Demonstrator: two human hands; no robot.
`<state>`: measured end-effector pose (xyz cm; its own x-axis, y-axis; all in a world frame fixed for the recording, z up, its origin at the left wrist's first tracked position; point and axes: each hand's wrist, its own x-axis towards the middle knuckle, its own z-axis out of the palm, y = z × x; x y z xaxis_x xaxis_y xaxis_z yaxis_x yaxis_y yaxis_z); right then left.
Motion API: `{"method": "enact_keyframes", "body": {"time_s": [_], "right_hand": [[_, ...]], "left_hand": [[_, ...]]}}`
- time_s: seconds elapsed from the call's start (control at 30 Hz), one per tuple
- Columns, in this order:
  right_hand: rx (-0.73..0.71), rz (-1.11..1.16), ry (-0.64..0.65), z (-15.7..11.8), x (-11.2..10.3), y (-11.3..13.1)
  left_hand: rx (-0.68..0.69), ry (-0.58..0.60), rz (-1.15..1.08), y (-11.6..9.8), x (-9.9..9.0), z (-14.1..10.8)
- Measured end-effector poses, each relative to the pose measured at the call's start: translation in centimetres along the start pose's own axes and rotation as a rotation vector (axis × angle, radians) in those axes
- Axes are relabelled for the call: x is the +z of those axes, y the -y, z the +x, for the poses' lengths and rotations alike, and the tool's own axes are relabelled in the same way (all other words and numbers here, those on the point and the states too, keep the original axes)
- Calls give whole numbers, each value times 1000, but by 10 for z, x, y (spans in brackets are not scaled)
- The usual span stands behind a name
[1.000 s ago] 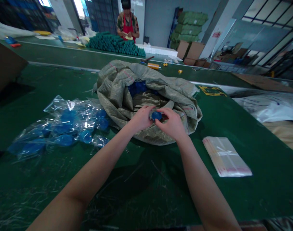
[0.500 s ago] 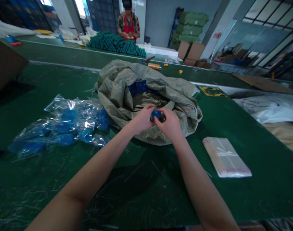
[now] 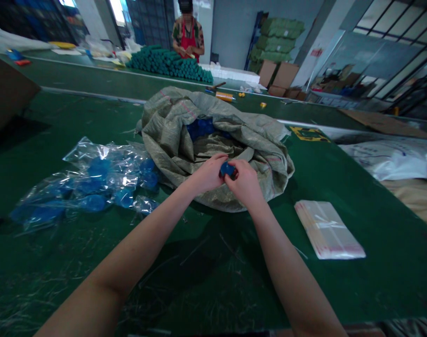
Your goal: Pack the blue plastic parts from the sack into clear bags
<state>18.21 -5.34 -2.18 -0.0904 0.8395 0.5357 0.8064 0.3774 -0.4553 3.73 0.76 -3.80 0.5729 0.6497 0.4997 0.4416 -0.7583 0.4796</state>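
Between my two hands is a small round blue piece (image 3: 227, 169), its exact kind too small to make out. The fingers of my left hand (image 3: 209, 175) close on its left side, and my right hand (image 3: 246, 181) pinches it from the right with the thumb in front. Both hands are over the near rim of a grey-green woven sack (image 3: 167, 117), whose mouth is rolled open. More blue pieces (image 3: 201, 128) show inside the sack. Left of it lie clear plastic bags (image 3: 104, 180) with blue round pieces in them.
A tied stack of clear flat bags (image 3: 329, 229) lies on the green table (image 3: 206, 281) at the right. A brown box (image 3: 10, 96) stands at the left edge. Across the far table, a person in a red apron (image 3: 188, 42) works behind piled green rolls (image 3: 167, 63).
My right hand has shifted slightly left and its grip on the blue piece has changed; the piece looks turned a little. My left hand stays almost where it was.
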Motion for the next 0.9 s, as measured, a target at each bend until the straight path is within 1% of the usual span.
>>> {"method": "enact_keyframes", "body": {"time_s": [0.07,0.1,0.13,0.2,0.27,0.33,0.43,0.53,0.6,0.63,0.7,0.8,0.87,0.9], "right_hand": [[2,17,-2,0,1,-3],[2,26,-3,0,1,-5],[2,35,-5,0,2,-7],[-1,51,-6,-1,4,-11],[-7,62,-15,-1,6,-15],[-10,73,-29,-1,9,-18],[-5,86,-40,-1,13,-22],[-14,101,-33,-1,15,-24],[-19,109,-26,-2,16,-25],[-19,112,-23,-2,16,-25],[-18,114,-18,-2,15,-26],[-18,115,-17,-1,14,-26],[-23,113,-16,-1,13,-26],[-26,111,-16,-1,13,-26]], "left_hand": [[11,-15,-66,2,0,-1],[-11,-22,-110,3,0,-1],[-56,-32,-156,5,1,-1],[-200,-64,-254,9,4,0],[-354,-116,-372,12,9,2],[-469,-165,-519,14,15,4],[-594,-225,-704,13,21,7],[-717,-297,-806,9,23,8],[-802,-319,-878,6,22,8],[-840,-312,-918,5,21,8],[-887,-270,-992,3,20,9],[-883,-215,-1024,4,18,8],[-867,-213,-956,6,17,8],[-849,-218,-881,7,17,7]]}}
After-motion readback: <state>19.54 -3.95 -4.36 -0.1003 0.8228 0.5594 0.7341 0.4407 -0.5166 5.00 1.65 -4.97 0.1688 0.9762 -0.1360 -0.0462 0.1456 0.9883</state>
